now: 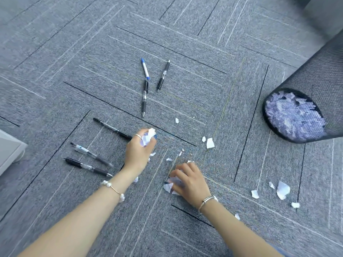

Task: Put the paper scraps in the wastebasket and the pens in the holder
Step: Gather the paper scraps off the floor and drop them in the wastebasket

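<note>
My left hand point(138, 152) is closed around a bunch of white paper scraps point(148, 137) just above the grey carpet. Lower down, my right hand point(187, 179) presses on more scraps point(169, 186) and grips them against the floor. Loose scraps lie at centre right point(210, 143) and at the right point(282, 189). A black mesh wastebasket point(315, 86) stands at the right edge, with paper showing through its mesh. Several pens lie on the carpet: a blue-and-white one point(145, 68), black ones point(163, 76), point(144, 98), point(111, 127), and two left of my left hand point(91, 154), point(87, 166).
A pale grey piece of furniture point(9, 151) juts in at the left edge. Another grey object point(324, 13) fills the top right corner. No pen holder is in view. Grey carpet tiles point(74, 52) stretch across the far left.
</note>
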### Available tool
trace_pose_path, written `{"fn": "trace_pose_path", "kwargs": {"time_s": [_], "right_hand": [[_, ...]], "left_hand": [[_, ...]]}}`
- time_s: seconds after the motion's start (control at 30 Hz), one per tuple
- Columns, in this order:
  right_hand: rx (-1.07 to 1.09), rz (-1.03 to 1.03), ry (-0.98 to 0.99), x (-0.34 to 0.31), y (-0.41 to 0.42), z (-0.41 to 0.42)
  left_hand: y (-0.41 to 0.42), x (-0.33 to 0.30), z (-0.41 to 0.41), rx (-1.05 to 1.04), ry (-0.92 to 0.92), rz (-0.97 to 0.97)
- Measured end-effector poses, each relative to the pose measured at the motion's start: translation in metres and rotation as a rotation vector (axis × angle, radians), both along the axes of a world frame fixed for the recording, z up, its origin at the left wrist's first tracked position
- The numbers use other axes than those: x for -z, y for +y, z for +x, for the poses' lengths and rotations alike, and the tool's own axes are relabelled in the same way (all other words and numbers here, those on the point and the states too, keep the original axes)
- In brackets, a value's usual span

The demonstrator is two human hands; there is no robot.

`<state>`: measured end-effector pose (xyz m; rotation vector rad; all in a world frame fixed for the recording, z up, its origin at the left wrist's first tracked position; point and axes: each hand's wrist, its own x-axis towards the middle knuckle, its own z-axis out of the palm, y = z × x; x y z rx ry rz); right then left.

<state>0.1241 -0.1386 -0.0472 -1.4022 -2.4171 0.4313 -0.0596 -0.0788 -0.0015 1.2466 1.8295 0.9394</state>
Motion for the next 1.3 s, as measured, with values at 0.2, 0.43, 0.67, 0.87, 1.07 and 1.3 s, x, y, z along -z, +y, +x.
{"fn": "trace_pose_path", "kwargs": {"time_s": [0.2,0.43,0.67,0.87,1.07,1.3], "right_hand": [[-0.073,0.034,0.092,-0.001,-0.001,-0.002],[0.070,-0.187,0.235,-0.009,-0.002,-0.003],[0.511,-0.576,0.656,-0.043,0.005,0.006],[0.748,-0.600,0.902,-0.102,0.037,0.037],[0.814,-0.527,1.038,-0.190,0.069,0.074],[0.803,-0.329,1.208,-0.290,0.108,0.123]], "left_hand": [[-0.001,-0.006,0.006,0.024,0.056,-0.013],[0.000,-0.015,0.013,0.045,0.058,-0.042],[0.014,-0.033,0.030,0.088,0.017,0.004],[0.054,-0.080,0.058,0.144,0.005,0.062],[0.095,-0.157,0.106,0.238,0.009,0.161],[0.136,-0.246,0.176,0.336,-0.155,0.235]]}}
